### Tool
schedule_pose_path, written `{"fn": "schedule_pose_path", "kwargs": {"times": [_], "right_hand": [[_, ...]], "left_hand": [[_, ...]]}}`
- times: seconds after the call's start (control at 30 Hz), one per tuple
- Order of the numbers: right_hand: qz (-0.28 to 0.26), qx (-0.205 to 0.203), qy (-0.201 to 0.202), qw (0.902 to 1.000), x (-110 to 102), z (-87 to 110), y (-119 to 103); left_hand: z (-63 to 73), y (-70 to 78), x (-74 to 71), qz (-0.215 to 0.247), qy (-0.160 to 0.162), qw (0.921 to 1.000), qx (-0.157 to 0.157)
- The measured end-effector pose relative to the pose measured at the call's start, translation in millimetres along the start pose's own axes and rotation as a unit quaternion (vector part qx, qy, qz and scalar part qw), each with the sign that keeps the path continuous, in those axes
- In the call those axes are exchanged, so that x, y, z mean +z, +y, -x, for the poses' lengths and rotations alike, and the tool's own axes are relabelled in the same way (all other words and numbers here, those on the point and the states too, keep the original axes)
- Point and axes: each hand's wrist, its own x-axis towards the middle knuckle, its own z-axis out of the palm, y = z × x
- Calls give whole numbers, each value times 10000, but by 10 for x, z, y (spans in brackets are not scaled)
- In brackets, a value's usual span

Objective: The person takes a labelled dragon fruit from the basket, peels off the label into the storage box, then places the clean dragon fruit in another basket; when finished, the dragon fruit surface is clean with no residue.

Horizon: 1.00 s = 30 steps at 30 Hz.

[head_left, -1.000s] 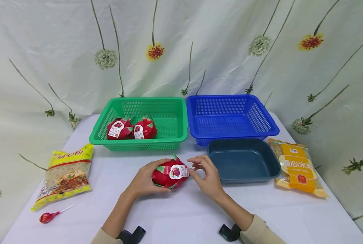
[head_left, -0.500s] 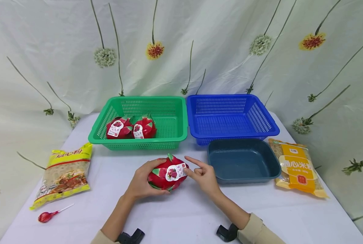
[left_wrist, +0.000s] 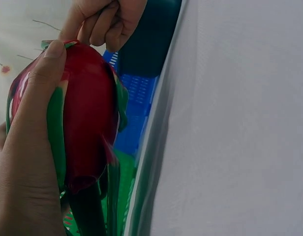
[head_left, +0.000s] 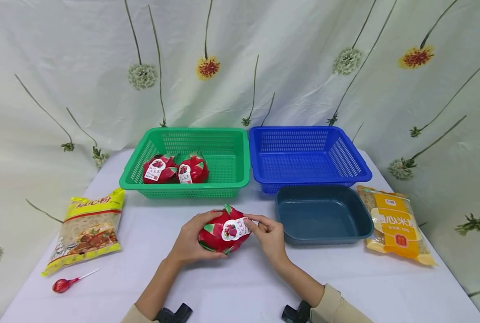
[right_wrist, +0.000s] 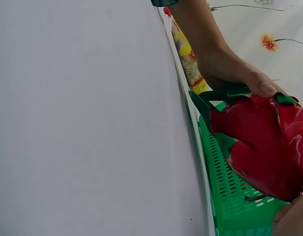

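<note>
A red dragon fruit (head_left: 219,233) with green scales is held in the left hand (head_left: 191,240), its thumb along the near side and fingers round the far side. A white label (head_left: 235,229) with a fruit picture is on its front. The thumb and index finger of the right hand (head_left: 270,235) pinch the label's right end, the other fingers curled in. In the left wrist view, the left thumb (left_wrist: 43,73) lies along the fruit, with the right hand (left_wrist: 105,22) at its far end. The right wrist view shows the fruit (right_wrist: 264,142) from below, its label hidden there.
Behind stand a green basket (head_left: 231,179) with two labelled dragon fruits (head_left: 193,169) and a blue basket (head_left: 296,166). A dark teal tray (head_left: 324,215) is right of the hands. Bags (head_left: 88,229) of food lie at both sides, with a red lollipop (head_left: 64,285) at left.
The right index finger was straight half a second ago. It has come down onto the label's end, now pinched against the thumb. The left hand keeps its hold on the dragon fruit.
</note>
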Motion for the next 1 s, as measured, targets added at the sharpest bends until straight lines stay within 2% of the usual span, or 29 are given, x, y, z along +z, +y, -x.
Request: {"fn": "schedule_pose_path", "kwargs": {"times": [0.2,0.5,0.73,0.87,1.0], "right_hand": [[-77,-202,198,9996,21,4,20],[-7,-408,198,9990,1,32,-4],[-24,-938,16,9956,-20,73,-41],[-140,-1107,-17,9938,-29,113,-78],[-549,-1701,36,9839,-103,121,-73]], "left_hand": [[2,21,-22,-202,-89,9997,-141],[22,1,-13,-436,-309,9972,-520],[16,-9,7,-167,-266,9975,-635],[-6,2,10,60,-301,9971,-692],[1,-19,-14,-100,-429,9963,-741]]}}
